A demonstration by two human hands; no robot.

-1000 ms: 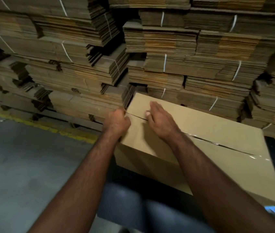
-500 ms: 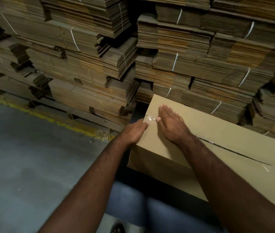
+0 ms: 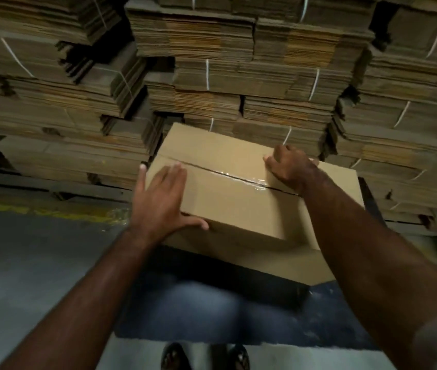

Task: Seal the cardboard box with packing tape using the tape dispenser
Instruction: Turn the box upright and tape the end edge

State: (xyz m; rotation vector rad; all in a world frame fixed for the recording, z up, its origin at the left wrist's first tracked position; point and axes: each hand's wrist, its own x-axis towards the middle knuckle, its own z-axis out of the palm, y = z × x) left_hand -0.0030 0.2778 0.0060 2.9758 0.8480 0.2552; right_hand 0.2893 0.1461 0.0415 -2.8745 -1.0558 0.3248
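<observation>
Resting flat on the cardboard box (image 3: 228, 206), the left hand (image 3: 161, 201) has fingers (image 3: 170, 173) straight and spread, thumb along the near top edge. Right hand (image 3: 289, 166): fingers curled, pressing the top past the flap seam, grasping nothing visible. Clear packing tape (image 3: 241, 178) glints on the seam between the hands. Box sits on a dark surface (image 3: 238, 276). Bundled flat cardboard stacks (image 3: 212, 76) crowd just behind; grey floor (image 3: 25, 263) open at left.

A plain tan cardboard box (image 3: 228, 201) is being shown against brown cardboard stacks (image 3: 212, 76) banded by white straps (image 3: 207, 74); a yellow line (image 3: 51, 213) is being seen on the grey floor (image 3: 25, 263).
</observation>
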